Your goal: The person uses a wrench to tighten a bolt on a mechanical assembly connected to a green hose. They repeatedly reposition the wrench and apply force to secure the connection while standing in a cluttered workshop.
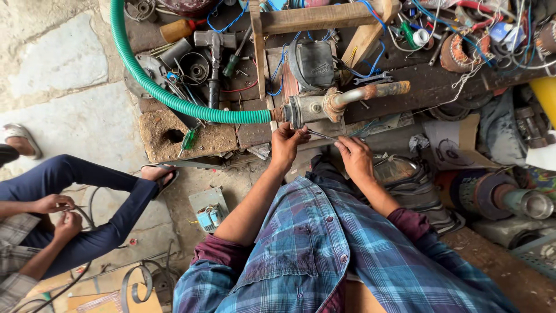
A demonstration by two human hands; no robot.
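Left hand [285, 145] fingers pinched on a thin metal tool [320, 135] right at the pump [310, 104]; right hand [354, 155] fingers clamped on the tool's other end. Just beyond the fingers – green hose [168, 95] meets pump. Left of them, another person's hands [58, 214] – well apart.

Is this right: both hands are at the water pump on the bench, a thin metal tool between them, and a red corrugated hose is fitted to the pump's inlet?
One thing is off: the corrugated hose is green, not red, as the head view shows. The rest holds: the left hand and right hand are at the water pump on the bench, with a thin metal tool between them.
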